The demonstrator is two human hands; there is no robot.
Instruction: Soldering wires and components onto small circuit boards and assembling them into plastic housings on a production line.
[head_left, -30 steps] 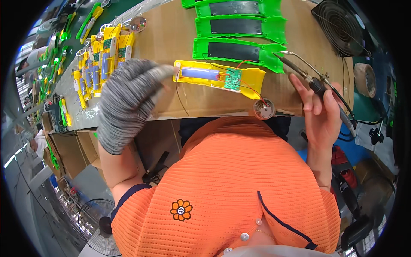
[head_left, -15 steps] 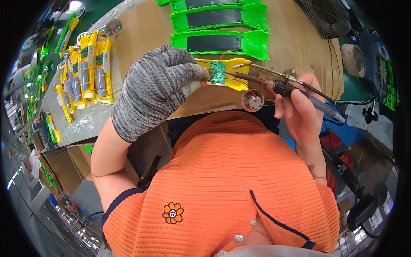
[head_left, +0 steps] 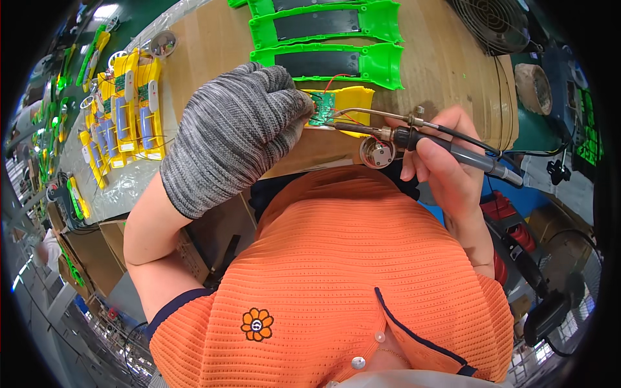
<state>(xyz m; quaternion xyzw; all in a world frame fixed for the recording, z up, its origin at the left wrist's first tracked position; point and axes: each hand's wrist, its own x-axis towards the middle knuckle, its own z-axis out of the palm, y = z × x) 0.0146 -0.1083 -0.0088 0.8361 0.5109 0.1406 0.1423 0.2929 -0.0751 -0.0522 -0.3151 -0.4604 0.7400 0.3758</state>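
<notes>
My left hand [head_left: 242, 129], in a grey striped knit glove, is closed in a pinch at the left edge of a small green circuit board [head_left: 323, 108]. What its fingertips grip is hidden behind the glove. The board lies on a yellow plastic housing [head_left: 356, 103], with thin red wires running off it. My bare right hand [head_left: 446, 149] grips a soldering iron [head_left: 446, 150] with a thin metal solder-feed tube [head_left: 381, 114] mounted above it. The iron's tip is at the board's lower part, and the tube's end is close by. A round metal part [head_left: 378, 153] sits below the housing.
Green plastic housings [head_left: 323, 64] with black panels lie beyond the board. At the left are several yellow housings [head_left: 147, 116] with blue cells and wires, and a small round dish [head_left: 162, 43]. A fan [head_left: 491, 22] and a tape roll [head_left: 533, 90] stand at the right.
The iron's tip and feed tube have shifted left and lower over the board. My left fingers have curled in more tightly at the board's edge.
</notes>
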